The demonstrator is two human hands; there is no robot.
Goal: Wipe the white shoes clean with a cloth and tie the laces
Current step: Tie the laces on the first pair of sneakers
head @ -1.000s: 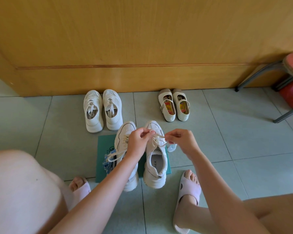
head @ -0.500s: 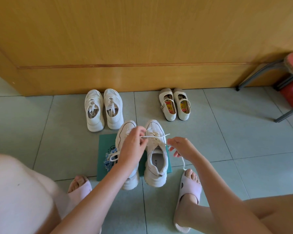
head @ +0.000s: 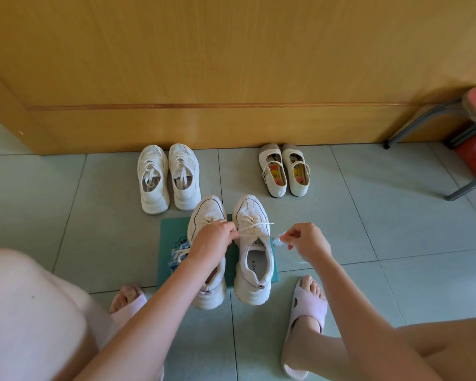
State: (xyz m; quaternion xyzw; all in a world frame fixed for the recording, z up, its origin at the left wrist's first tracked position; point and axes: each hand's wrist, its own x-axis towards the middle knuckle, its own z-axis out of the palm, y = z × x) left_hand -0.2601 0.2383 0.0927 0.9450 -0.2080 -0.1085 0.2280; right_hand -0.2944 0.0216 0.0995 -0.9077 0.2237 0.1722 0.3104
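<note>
left hand [head: 212, 240], right hand [head: 305, 240] pinch laces [head: 252, 226]; insole [head: 254, 266] reads "xer".

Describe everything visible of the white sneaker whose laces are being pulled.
The chunky white lace-up sneaker stands upright on a green mat, toe toward the wooden wall, right of its twin sneaker. Leather-like upper, thick ridged sole, printed insole, labelled tongue. The left hand and right hand each pinch its cream laces, pulled taut.

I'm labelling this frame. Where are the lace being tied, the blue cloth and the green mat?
lace [head: 259, 235], head view, on its taut middle stretch.
blue cloth [head: 185, 245], head view, on the bunched part that shows.
green mat [head: 173, 229], head view, on its bare far-left corner.
</note>
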